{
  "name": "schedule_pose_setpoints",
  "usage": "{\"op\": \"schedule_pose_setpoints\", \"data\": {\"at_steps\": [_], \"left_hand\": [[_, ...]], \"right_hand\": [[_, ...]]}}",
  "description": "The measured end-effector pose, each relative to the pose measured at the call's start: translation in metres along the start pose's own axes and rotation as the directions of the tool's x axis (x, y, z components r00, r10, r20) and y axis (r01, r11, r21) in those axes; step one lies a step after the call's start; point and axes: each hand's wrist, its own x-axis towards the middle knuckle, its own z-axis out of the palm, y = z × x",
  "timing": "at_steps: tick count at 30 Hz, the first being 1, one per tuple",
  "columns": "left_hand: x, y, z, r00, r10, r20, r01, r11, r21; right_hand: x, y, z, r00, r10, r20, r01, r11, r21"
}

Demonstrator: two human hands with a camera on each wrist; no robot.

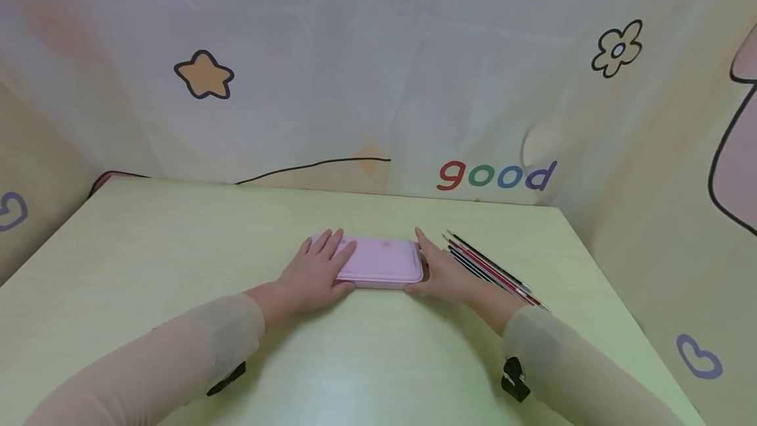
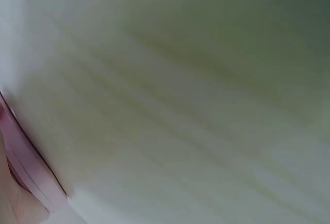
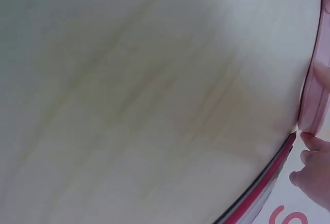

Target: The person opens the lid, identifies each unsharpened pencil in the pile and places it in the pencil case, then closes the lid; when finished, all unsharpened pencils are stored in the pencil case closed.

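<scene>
A lilac pencil case (image 1: 381,261) lies flat on the table. In the head view my left hand (image 1: 313,275) rests across its left end, fingers spread over the lid and thumb along the near side. My right hand (image 1: 443,273) holds the right end, thumb at the near corner and fingers at the far corner. The right wrist view has the case (image 3: 314,100) at its right edge, with curled fingers (image 3: 312,177) touching the end. Just part of the case's side (image 2: 31,170) appears in the left wrist view.
Several pencils (image 1: 491,268), black and red, lie in a slanting bundle right beside my right hand and forearm. The pale table (image 1: 177,242) runs back to a printed cloth backdrop (image 1: 367,71), which also hangs along both sides.
</scene>
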Motion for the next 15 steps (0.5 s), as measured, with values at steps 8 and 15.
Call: {"op": "schedule_pose_setpoints", "data": {"at_steps": [8,15], "left_hand": [[0.0013,-0.0037,0.0026,1.0,0.006,-0.022,-0.005,1.0,0.009],[0.0022,-0.0004,-0.0003,1.0,0.007,-0.012,-0.007,1.0,0.026]], "right_hand": [[0.0008,-0.001,-0.001,1.0,-0.01,0.007,0.01,0.999,-0.049],[0.003,0.0011,-0.0011,1.0,-0.019,0.016,0.021,0.998,-0.064]]}}
